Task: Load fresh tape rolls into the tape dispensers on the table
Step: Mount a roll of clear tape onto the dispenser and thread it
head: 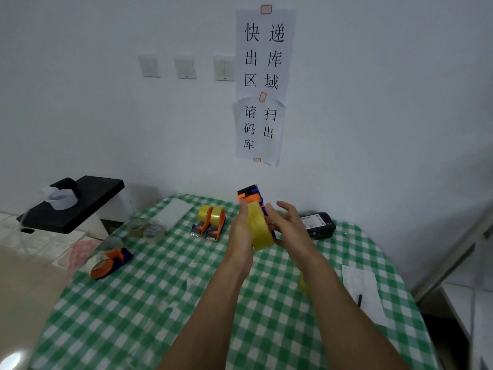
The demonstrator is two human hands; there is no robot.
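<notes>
The head view looks down on a round table covered by a green and white checked cloth [149, 295], which stands against a white wall. Above the middle of the table both hands hold one orange and blue plastic tape dispenser [252, 196], and one roll of yellow transparent tape [260, 229] sits on it. The left hand [241, 231] lies flat along the left face of the roll, with its fingers stretched up to the orange part of the dispenser. The right hand [289, 227] supports the right side with its palm, while its fingers are spread open and curl loosely, not closed around anything. On the far part of the table, left of the hands, two orange dispensers with yellow rolls [210, 222] stand side by side, touching each other. Farther left lie two loose rolls of clear tape [146, 229], also just beside each other. At the near left edge lies one more orange and blue dispenser with a clear roll [110, 263], on its side. Right of the hands one black handheld scanner with a white label [317, 225] lies on the cloth. At the near right there is one white paper sheet [362, 292] with one black pen [359, 300] on it. On the wall hang two white paper signs with black characters [264, 84], and left of them three white switches [185, 66] sit in a row.
</notes>
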